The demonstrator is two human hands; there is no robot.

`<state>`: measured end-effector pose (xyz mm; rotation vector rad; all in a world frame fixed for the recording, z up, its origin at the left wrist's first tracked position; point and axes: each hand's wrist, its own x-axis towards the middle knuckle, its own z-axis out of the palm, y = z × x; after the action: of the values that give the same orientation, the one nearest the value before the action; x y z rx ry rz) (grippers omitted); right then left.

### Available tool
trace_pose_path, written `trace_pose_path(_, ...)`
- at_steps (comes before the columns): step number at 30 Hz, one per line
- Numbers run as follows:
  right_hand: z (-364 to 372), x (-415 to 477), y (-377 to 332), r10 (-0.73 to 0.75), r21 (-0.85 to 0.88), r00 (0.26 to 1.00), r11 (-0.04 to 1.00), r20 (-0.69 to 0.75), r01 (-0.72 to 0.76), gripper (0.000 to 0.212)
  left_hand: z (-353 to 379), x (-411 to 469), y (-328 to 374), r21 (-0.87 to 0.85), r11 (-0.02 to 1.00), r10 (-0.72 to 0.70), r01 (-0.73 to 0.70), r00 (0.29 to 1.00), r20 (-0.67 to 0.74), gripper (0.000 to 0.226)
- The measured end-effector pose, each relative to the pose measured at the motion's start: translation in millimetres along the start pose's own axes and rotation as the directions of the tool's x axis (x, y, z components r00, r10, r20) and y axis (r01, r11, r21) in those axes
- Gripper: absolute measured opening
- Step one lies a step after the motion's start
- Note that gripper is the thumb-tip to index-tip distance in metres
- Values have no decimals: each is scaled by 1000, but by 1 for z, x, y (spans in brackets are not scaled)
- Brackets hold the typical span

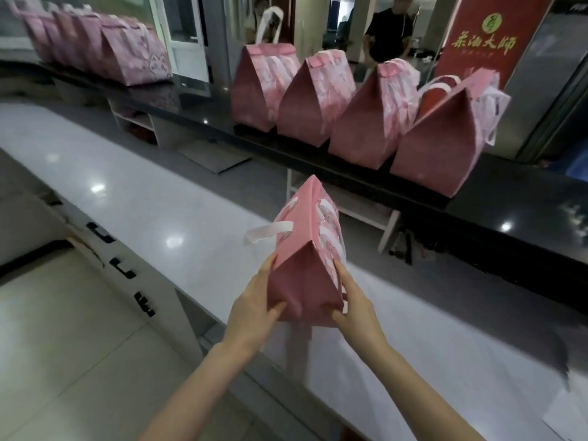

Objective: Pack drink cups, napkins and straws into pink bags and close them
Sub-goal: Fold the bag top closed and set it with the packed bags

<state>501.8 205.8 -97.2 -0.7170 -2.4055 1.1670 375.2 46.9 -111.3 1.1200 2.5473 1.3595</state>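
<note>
Closed pink bag (304, 268) btwn left hand (251, 310) & right hand (358, 305)

Black counter (509, 214) with pink bags (359, 128), apparently all closed
</note>
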Motion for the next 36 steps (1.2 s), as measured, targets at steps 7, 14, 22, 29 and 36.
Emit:
trace_pose_path(7, 99, 90, -112, -176, 77, 982, 982, 63, 171, 97, -134, 64, -70, 119, 993, 6, 18, 980, -199, 107)
trace_pose_path(14, 161, 184, -196, -325, 137, 944, 939, 60, 315, 96, -232, 137, -114, 184, 983, 43, 19, 944, -326, 106)
trace_pose_path(22, 203, 309, -265, -401, 173, 916, 903, 6, 394, 95, -302, 254, -147, 221, 975, 117, -33, 918, -380, 103)
trace_pose_path(29, 213, 419, -293, -421, 156, 904, 891, -68, 427, 98, -327, 377, -169, 210, 974, 155, -82, 921, -358, 105)
trace_pose_path(36, 222, 499, -296, -348, 40, 921, 932, -174, 360, 96, -320, 484, -196, 196, 970, 201, -147, 936, -291, 104)
